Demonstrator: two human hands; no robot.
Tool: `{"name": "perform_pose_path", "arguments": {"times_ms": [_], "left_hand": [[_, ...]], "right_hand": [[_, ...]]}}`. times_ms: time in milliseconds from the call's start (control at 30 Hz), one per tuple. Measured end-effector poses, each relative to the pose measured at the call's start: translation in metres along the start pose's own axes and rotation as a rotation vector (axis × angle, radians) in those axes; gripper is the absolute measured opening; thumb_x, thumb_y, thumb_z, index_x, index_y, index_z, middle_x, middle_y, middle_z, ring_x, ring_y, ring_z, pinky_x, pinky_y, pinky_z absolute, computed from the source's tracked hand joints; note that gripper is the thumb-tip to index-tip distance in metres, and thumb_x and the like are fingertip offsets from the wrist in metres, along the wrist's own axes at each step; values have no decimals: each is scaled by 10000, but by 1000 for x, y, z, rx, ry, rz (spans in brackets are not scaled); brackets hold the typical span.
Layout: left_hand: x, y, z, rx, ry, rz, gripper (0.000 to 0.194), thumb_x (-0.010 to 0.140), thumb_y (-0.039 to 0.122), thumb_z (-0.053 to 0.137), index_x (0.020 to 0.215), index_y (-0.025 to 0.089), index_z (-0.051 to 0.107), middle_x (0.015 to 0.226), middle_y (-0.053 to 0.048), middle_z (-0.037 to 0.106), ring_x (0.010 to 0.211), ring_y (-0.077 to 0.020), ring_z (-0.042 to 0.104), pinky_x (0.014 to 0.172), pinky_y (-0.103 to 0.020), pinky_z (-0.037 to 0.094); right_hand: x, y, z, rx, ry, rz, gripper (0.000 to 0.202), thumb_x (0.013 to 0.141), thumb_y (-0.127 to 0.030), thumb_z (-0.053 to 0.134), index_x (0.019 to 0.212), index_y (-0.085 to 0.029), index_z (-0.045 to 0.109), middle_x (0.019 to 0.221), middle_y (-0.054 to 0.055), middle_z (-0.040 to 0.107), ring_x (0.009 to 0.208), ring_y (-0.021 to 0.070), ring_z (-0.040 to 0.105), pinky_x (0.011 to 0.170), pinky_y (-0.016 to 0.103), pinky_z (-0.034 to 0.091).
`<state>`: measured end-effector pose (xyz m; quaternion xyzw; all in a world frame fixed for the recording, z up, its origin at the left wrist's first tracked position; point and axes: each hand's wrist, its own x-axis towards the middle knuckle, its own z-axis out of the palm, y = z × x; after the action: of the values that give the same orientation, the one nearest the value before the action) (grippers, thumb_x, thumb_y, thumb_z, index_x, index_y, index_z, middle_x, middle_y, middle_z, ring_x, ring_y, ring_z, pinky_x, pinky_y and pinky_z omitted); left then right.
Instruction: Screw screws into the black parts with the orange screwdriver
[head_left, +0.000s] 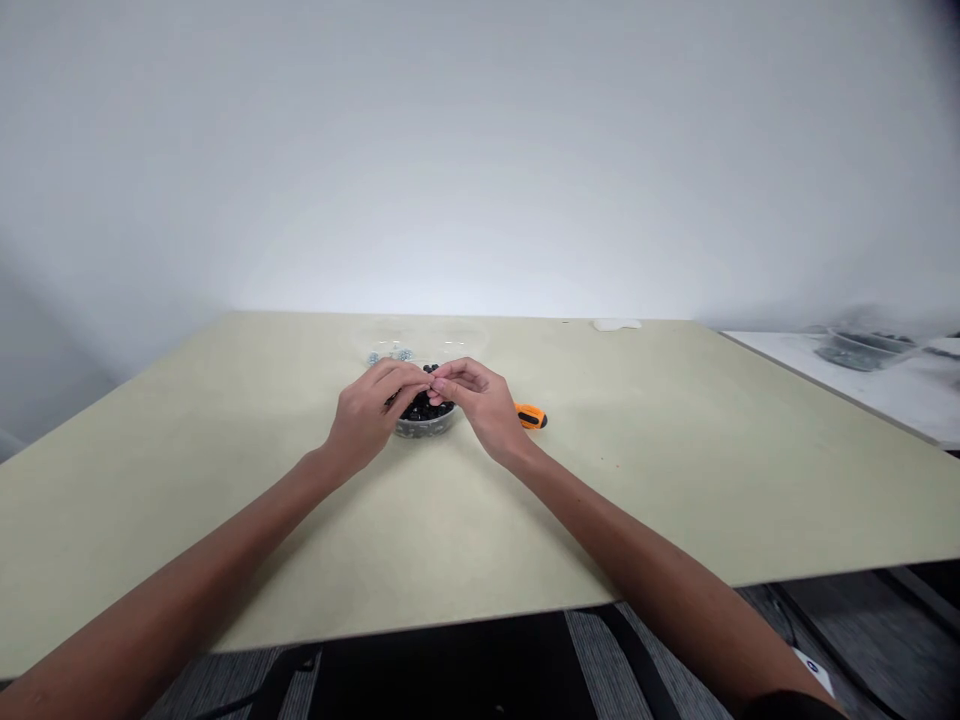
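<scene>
- From the head view, the bowl (424,429) of dark pieces (421,409) sits on the desk (420,540), right beneath the place where the two hands meet.
- It is round, with no long axis to line up with; the left hand (363,412) covers its left side and the right hand (489,408) comes in over its right edge. Neither looks clearly nearer.
- The fingers of both hands bend inward, thumbs close to forefingers, and the tips come together above the pieces. Something tiny and dark may sit between them, but from here I cannot tell what, or which hand grips it.
- Whether either hand also touches the rim, I cannot tell.
- An orange tool (532,416) lies just beside the right hand, on its outer side, roughly crosswise to the person; its near end is hidden behind that hand.
- Beyond the bowl stands clear plastic (454,344), with shiny pale bits (405,354) by it.
</scene>
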<state>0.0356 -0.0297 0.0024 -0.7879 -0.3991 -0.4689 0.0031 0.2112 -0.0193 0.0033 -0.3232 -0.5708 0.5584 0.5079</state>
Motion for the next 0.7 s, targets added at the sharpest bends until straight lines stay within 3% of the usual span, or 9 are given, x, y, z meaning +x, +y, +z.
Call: {"name": "perform_pose_path", "arguments": {"times_ms": [200,700], "left_hand": [[2,5,-1,-65,-4,-79,183,959,292,529,944,229,700,975,-19,743,960,-176,676,843,-298,505],[5,9,-1,-331,-3,-276,101,902,274,618,884,215,698,956,-25,694,928,-162,652,824,-279,531]], "right_hand": [[0,0,0,-11,27,20,298,783,-383,723,948,-157,622,871,28,659,815,111,652,831,258,533],[-1,2,2,-35,31,-39,256,805,-362,700,932,-169,590,869,15,659,841,120,668,848,261,529]]}}
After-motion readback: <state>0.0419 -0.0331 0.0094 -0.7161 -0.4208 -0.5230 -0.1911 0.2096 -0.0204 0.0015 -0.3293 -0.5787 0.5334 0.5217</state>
